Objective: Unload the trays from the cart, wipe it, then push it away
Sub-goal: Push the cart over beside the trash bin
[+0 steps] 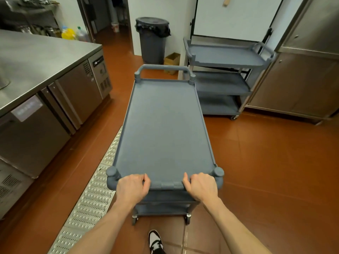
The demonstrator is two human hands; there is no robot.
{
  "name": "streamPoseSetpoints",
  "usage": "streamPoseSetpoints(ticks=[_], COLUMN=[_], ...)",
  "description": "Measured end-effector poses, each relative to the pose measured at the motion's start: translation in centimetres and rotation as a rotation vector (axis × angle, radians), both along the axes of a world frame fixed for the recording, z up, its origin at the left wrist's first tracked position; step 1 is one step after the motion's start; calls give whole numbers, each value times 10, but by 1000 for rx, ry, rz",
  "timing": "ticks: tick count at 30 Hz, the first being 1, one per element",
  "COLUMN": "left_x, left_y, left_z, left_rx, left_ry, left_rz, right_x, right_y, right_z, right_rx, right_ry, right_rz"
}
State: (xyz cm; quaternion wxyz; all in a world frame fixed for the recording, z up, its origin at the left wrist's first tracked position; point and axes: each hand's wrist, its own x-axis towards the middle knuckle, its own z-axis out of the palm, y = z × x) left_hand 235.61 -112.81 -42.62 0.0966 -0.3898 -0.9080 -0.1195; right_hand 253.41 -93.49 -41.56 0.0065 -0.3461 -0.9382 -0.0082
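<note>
A grey-blue plastic cart [163, 125] stands lengthwise in front of me on the red tiled floor. Its top shelf is bare, with no trays on it. Lower shelves show beneath the near end. My left hand [133, 186] grips the near handle bar [167, 186] on its left side. My right hand [200, 186] grips the same bar on its right side. A second handle [163, 67] arches over the cart's far end.
Another grey three-shelf cart [225, 77] is parked ahead right, against a white door. A grey bin [153, 40] stands ahead by a doorway. Steel counter with fridge doors [45, 85] runs along the left. Steel cabinet [302, 70] at right. Metal floor drain grate [91, 197] lies left of the cart.
</note>
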Motion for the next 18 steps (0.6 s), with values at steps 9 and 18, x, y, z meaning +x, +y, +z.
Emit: streamPoseSetpoints(ticks=[9,18], left_x=[-93,-188], left_y=[93,175], left_z=[-3,2], left_rx=[-15,-30], left_ry=[-26,-33], left_rz=[38,63], right_x=[-101,-203], right_y=[98,185], right_z=[1,9], right_rx=[-7,-12], right_ry=[-73,-64], right_rz=[-20,42])
